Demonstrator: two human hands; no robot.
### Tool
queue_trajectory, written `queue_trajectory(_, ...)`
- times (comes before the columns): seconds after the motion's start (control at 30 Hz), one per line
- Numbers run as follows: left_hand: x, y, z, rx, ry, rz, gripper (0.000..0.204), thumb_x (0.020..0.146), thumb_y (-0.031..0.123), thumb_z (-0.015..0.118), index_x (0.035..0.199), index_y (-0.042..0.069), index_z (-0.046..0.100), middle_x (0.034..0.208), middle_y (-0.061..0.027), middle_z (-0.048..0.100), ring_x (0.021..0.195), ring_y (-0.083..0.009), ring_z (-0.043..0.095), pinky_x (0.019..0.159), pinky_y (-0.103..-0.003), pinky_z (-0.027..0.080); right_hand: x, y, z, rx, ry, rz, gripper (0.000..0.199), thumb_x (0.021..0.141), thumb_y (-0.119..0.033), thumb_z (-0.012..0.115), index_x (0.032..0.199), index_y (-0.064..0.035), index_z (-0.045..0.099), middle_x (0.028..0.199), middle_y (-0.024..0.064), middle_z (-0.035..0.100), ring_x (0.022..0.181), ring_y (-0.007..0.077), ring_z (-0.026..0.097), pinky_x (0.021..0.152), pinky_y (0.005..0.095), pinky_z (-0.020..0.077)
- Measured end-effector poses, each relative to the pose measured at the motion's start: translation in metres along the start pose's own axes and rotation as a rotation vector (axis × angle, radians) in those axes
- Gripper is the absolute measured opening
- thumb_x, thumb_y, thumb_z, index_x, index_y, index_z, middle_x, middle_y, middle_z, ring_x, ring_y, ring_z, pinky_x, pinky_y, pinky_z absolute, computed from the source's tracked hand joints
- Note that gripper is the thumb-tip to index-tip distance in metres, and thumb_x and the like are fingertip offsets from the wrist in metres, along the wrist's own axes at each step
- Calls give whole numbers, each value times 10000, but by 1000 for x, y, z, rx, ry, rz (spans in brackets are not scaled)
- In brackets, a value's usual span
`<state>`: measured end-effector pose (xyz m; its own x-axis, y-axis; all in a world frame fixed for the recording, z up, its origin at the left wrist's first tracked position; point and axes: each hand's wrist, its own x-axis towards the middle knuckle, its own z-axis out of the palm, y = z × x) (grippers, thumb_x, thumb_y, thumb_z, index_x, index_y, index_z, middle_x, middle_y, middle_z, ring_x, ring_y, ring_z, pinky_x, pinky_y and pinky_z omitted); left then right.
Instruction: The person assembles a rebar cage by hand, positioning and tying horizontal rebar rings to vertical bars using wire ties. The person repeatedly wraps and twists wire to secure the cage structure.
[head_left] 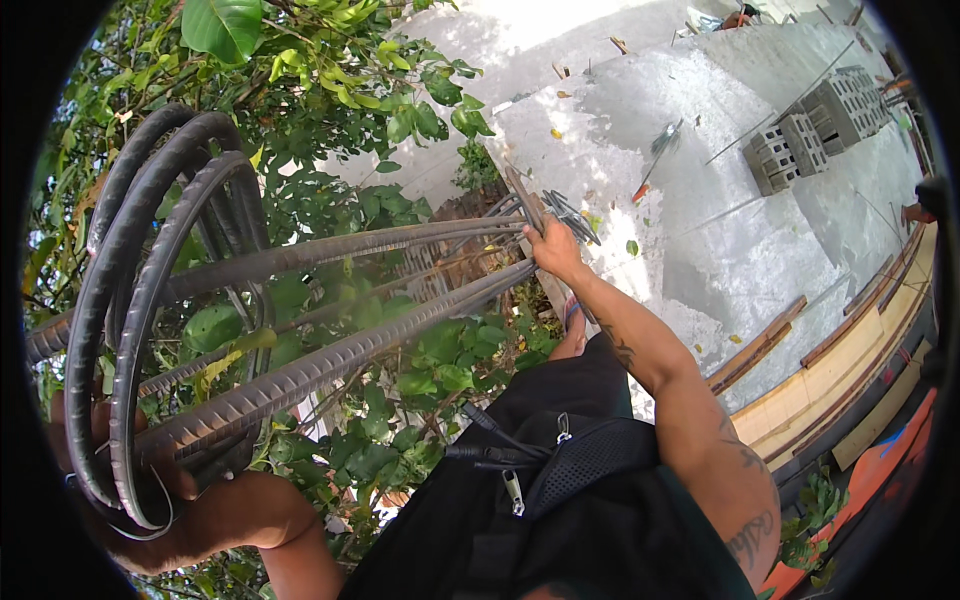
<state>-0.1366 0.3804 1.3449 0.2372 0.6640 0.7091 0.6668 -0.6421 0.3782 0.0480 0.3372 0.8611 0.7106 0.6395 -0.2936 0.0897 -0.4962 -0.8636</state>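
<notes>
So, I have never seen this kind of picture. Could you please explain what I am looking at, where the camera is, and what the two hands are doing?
There is no machine here. The single picture comes from a wide fisheye camera worn on a person's head and pointed down, so straight things look bent near the rim.

Both bare arms belong to that person. The left hand, near the lower left, grips the close end of a bundle of ribbed steel bars, where curved steel loops go around them. The right hand reaches out and holds the far end of the bundle.

Below lie a grey concrete slab, some grey hollow blocks and wooden planks along its edge. Green leafy plants fill the left side. The dark shape at the bottom is the person's black clothing and bag.
</notes>
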Motion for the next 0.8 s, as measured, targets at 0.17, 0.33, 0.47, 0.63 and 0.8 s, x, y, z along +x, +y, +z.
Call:
queue_trajectory(0.17, 9, -38, -27, -127, -81, 96, 697, 767, 429, 558, 1261, -28, 379, 943, -135, 586, 578, -113, 525, 484, -224, 402, -17, -42, -14, 61, 1, -180, 348, 865, -315, 584, 892, 28, 531, 692, 285, 574, 727, 466, 584, 666, 511, 443)
queue_trajectory(0.33, 18, -9, -19, -105, -322, 101, 833, 652, 495, 685, 1227, -28, 384, 911, -120, 565, 583, -110, 518, 493, -224, 416, -49, -116, -38, 182, 44, -320, 353, 867, -298, 588, 846, 46, 513, 604, 271, 542, 613, 448, 567, 572, 484, 426)
queue_trajectory(0.47, 4, 5, 6, -393, -88, 34, 542, 879, 488, 469, 960, -46, 519, 781, -118, 489, 599, -145, 485, 472, -237, 379, -86, -190, -66, 363, 9, -395, 307, 864, -257, 597, 836, 40, 521, 589, 208, 550, 543, 331, 559, 535, 418, 423)
queue_trajectory(0.63, 12, 7, -6, -664, -226, 15, 343, 904, 300, 531, 740, 0, 504, 683, -47, 460, 616, -106, 419, 554, -254, 346, -139, -277, -112, 689, -116, -363, 262, 875, -238, 617, 817, 3, 532, 577, 46, 526, 510, 135, 467, 493, 311, 377)
queue_trajectory(0.8, 25, 6, -22, -752, -449, 52, 275, 911, 276, 562, 804, 23, 560, 665, 7, 514, 621, -69, 415, 560, -261, 340, -183, -342, -155, 1097, -455, -209, 206, 905, -185, 586, 783, -23, 548, 614, -3, 505, 491, 61, 405, 440, 260, 314)
